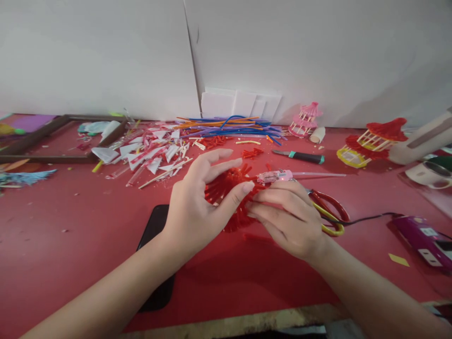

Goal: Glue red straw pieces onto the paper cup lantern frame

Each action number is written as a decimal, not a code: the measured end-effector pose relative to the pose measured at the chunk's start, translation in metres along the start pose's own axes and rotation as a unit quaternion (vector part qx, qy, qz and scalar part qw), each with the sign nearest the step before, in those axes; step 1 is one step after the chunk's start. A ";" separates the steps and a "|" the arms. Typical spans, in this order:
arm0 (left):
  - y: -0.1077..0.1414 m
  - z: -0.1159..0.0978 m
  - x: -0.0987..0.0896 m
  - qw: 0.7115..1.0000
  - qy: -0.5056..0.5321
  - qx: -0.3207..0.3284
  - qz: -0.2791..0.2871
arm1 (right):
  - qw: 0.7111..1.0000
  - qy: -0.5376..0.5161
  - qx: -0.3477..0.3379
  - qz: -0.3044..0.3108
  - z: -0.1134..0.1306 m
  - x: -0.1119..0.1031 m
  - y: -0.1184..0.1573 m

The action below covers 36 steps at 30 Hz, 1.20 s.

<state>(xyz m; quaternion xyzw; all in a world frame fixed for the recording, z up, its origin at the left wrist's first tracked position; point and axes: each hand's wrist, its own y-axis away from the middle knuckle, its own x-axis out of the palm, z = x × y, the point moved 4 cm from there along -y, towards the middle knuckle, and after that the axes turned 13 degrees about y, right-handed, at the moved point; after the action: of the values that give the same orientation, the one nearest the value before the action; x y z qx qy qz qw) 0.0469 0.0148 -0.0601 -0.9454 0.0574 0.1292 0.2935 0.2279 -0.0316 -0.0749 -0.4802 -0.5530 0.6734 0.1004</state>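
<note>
My left hand (197, 202) is curled round a red fan-like craft piece (231, 183) made of many short red sticks or tubes, its thumb across the near side. At the piece's right edge, the fingertips of my right hand (291, 216) are pinched together; a small red part between them is mostly hidden. Just beyond my right hand lies a pink glue gun (275, 176) with a pale glue stick (319, 174) out of its back. Scissors (332, 207) with red and yellow handles lie right of that hand, partly covered.
A black phone (155, 296) lies under my left forearm. Behind are paper and straw scraps (151, 148), coloured pipe cleaners (233, 126), a utility knife (300, 157), a pink pagoda model (306, 120) and a red one (377, 139). A purple power strip (420, 238) and mug (427, 174) stand right.
</note>
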 end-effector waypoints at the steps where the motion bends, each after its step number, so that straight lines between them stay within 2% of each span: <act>1: -0.001 0.000 -0.001 1.000 -0.005 0.000 0.000 | 1.000 0.001 0.000 0.000 0.000 0.000 0.000; 7: -0.006 0.000 -0.003 0.999 -0.011 -0.022 0.025 | 1.000 0.002 0.007 0.001 -0.001 0.001 0.001; 12: -0.007 0.003 -0.003 0.998 0.008 0.002 0.063 | 1.000 0.002 0.013 0.000 0.000 0.002 0.001; 21: -0.009 0.005 -0.001 0.998 -0.032 -0.034 0.047 | 1.000 -0.004 0.011 -0.012 0.002 0.003 0.000; 24: -0.010 0.003 -0.002 0.998 -0.021 -0.016 0.055 | 1.000 -0.005 0.012 -0.018 0.001 0.003 0.001; 26: -0.013 -0.005 -0.007 0.999 0.000 0.033 0.033 | 1.000 -0.006 0.012 -0.013 0.001 0.003 0.002; 28: -0.016 -0.016 -0.018 0.995 -0.010 0.093 -0.037 | 1.000 -0.008 0.012 -0.003 0.000 0.004 0.003; 30: -0.018 -0.025 -0.029 0.985 -0.052 0.126 -0.104 | 1.000 -0.009 0.016 0.003 0.000 0.004 0.003; 33: -0.019 -0.028 -0.038 0.983 -0.080 0.125 -0.109 | 1.000 -0.012 0.015 0.004 0.000 0.004 0.003; 36: -0.018 -0.019 -0.040 0.989 -0.055 0.092 -0.100 | 1.000 -0.018 0.009 0.004 0.002 0.004 0.002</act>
<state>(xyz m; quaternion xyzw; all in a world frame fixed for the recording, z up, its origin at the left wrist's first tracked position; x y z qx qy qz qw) 0.0156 0.0197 -0.0244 -0.9070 -0.0422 0.1448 0.3932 0.2255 -0.0306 -0.0793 -0.4689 -0.5471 0.6873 0.0920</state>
